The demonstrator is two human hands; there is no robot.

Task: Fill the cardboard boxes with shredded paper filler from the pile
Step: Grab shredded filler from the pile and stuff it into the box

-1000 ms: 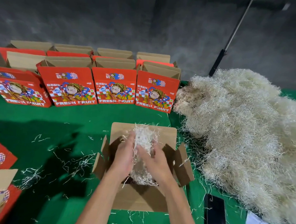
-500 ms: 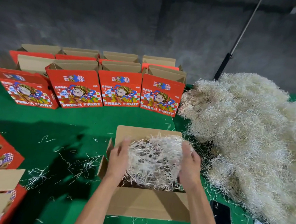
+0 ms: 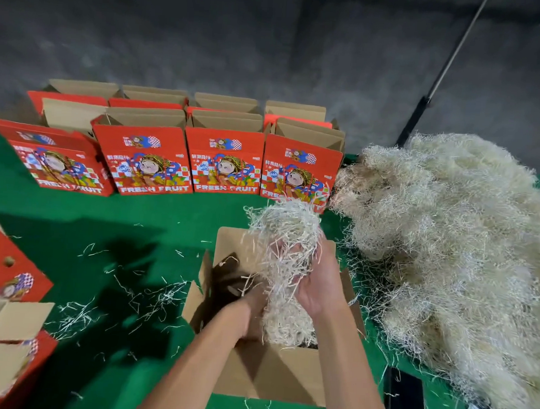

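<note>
Writing: we read "FRESH FRUIT" in white capitals along the bottom of each red box [image 3: 142, 160] in the row at the back; the smaller characters above the cartoon figure are too small for us to make out.
Back row: we see the red boxes standing upright side by side on the green table [image 3: 71, 223], top flaps open, with more of the same boxes behind them; we cannot see what is inside any of them.
Open box: a plain brown box [image 3: 271, 375] sits in front of us with its flaps folded outward; shredded paper lies in its right half, and the left half is dark.
Right hand: our right hand [image 3: 316, 286] grips a clump of shredded paper [image 3: 287, 237] above the box, fingers curled into it, strands spilling over the top.
Left hand: our left hand [image 3: 249, 317] reaches down into the box beside the paper; its fingers are hidden and blurred, so we cannot tell whether it holds anything.
Pile: the big pile of shredded paper [image 3: 455, 247] lies on the table just to the right of the box.
Left edge: two more red boxes [image 3: 8, 270] lie near us, one with flaps open.
Table: loose strands [image 3: 158, 295] are scattered on the green surface left of the box.
</note>
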